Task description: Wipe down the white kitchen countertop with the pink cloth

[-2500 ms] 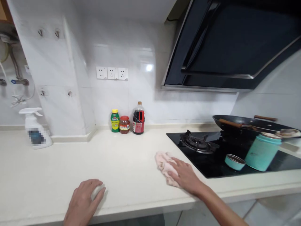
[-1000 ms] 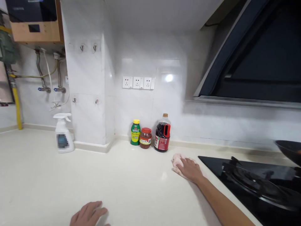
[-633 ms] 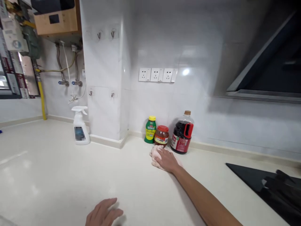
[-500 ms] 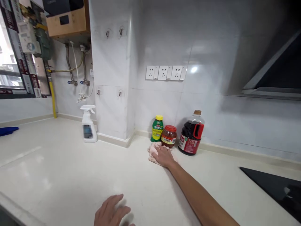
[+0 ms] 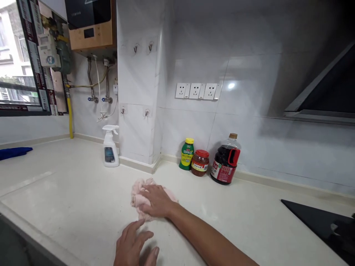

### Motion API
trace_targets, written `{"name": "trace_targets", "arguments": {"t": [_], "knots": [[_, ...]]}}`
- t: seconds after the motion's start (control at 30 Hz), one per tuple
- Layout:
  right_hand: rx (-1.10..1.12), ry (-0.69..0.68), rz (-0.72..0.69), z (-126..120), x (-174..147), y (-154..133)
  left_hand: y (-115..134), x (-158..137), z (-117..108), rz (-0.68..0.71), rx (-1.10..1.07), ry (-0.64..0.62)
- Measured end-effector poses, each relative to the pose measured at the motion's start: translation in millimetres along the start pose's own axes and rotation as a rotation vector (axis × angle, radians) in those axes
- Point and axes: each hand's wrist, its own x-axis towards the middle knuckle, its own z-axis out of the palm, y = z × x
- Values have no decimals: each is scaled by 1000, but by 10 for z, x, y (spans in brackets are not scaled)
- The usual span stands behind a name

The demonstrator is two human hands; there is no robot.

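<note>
A crumpled pale pink cloth (image 5: pixel 138 186) lies on the white countertop (image 5: pixel 83 207). My right hand (image 5: pixel 156 201) presses down on it from above, fingers bent into the fabric. Just below, near the bottom of the view, my left hand (image 5: pixel 135 244) hovers with its fingers apart and holds nothing; its fingertips come close to the cloth's lower edge. Beyond my right hand, against the wall, stand a green squeeze bottle (image 5: pixel 187 155) with a yellow cap, a red-lidded jar (image 5: pixel 200 163) and a large bottle of dark sauce (image 5: pixel 224 162) with a red handle.
A white spray bottle (image 5: pixel 110 147) stands beside the wall's projecting corner. Far left lies a blue cloth (image 5: pixel 15 152). To the right is a black cooktop (image 5: pixel 318 221), under a dark range hood (image 5: pixel 327 88). Wall sockets (image 5: pixel 195 91) sit above the bottles.
My right hand has drawn the pink cloth away from the jar, leftward and nearer to me. My left hand stays low, fingers still spread. The view has shifted slightly.
</note>
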Motion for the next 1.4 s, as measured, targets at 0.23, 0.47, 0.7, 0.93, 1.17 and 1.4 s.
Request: {"name": "trace_targets", "arguments": {"t": [0.23,0.47,0.7,0.93,1.17,1.4], "knots": [[-6,47,18,-64,-571,78,-25,-8,-57,-117,-60,-84],[-178,88,639,-433,-1757,1282,32,-59,-17,-342,-203,-125],[-302,132,1096,-662,-2643,1566,117,95,-156,-236,-147,-189],[-244,75,836,-440,-2036,695,120,129,-145,-198,-141,-177],[89,46,232,-190,-1683,-705,111,228,-200,-319,-219,-194],[149,123,108,-283,-2094,-682,131,341,-289,-389,-250,-240]]}}
